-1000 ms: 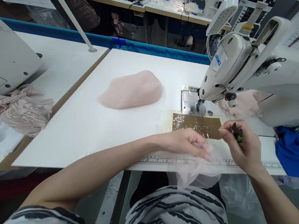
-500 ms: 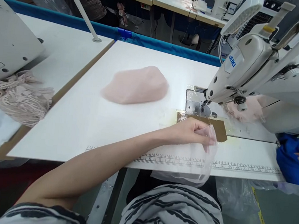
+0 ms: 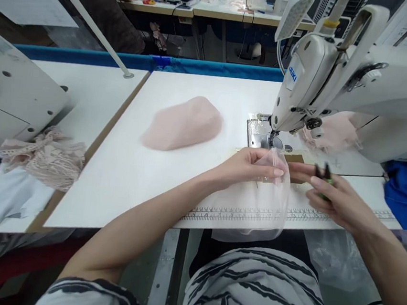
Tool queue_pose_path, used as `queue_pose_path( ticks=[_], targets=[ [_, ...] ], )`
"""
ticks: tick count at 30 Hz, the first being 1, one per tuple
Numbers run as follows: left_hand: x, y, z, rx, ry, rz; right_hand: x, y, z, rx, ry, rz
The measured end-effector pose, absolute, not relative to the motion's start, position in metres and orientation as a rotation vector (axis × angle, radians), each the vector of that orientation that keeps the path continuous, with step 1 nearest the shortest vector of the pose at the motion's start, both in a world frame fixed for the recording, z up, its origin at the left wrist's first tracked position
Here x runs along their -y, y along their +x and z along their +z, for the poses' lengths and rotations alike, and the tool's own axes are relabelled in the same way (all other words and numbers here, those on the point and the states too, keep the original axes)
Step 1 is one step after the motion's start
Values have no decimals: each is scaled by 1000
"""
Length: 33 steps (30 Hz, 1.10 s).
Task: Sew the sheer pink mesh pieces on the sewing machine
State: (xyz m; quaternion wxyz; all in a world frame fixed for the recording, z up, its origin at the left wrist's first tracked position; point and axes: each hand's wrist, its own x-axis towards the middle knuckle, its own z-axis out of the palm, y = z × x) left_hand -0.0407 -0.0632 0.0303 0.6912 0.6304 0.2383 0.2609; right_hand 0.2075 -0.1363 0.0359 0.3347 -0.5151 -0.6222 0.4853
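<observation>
My left hand [image 3: 250, 168] pinches a sheer pale pink fabric piece [image 3: 262, 211] that drapes over the front edge of the white sewing table [image 3: 172, 178], just in front of the needle of the white Juki sewing machine [image 3: 340, 79]. To its right my right hand [image 3: 332, 198] reaches toward the fabric, its fingers closed around a small black and green thread snipper [image 3: 323, 176]. A brown cardboard guide [image 3: 298, 158] taped beside the needle plate is mostly hidden by my hands.
A mound of pink mesh pieces [image 3: 184, 124] lies mid-table. Pink lace trim [image 3: 48, 156] and white cloth [image 3: 12, 199] lie on the left table beside another machine's base [image 3: 10, 100]. Blue fabric [image 3: 406, 193] sits at far right. More pink pieces [image 3: 331, 131] rest behind the machine arm.
My right hand, off at the right edge half a second ago, has come back beside the fabric with the snipper. My left hand has lifted the fabric slightly toward the needle.
</observation>
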Motion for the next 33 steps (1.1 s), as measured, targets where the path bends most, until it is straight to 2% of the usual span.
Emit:
queue_pose_path(
  ticks=[2,4,7,9,12,14,16,17,19,22,26,29,33],
  targets=[
    [59,-43,31,-551,1374,655,119,187,28,1535,-1266,1574],
    [54,-46,32,-564,1370,739,111,176,24,1464,-1262,1675],
    [49,-51,38,-579,1447,921,109,173,23,1449,-1298,1251],
    [51,-52,46,-549,1601,1168,109,176,25,1448,-1235,927],
    [67,-50,54,-402,2072,1446,115,185,29,1479,-1147,712],
    [82,-46,55,-336,2457,1240,122,194,29,1563,-1143,665],
    [97,-41,51,-288,2714,689,131,207,28,1696,-1234,670],
    [102,-39,49,-257,2736,442,136,213,27,1754,-1310,682],
    [106,-36,46,-193,2600,183,147,224,25,1810,-1476,701],
    [99,-33,43,-239,2304,300,159,233,23,1765,-1595,659],
    [88,-22,29,-854,2396,700,164,228,16,1821,-1644,490],
    [87,-12,14,-1101,2513,598,160,220,7,1886,-1654,513],
    [87,-8,9,-1008,2306,556,156,208,10,1681,-1555,632]
  ],
)
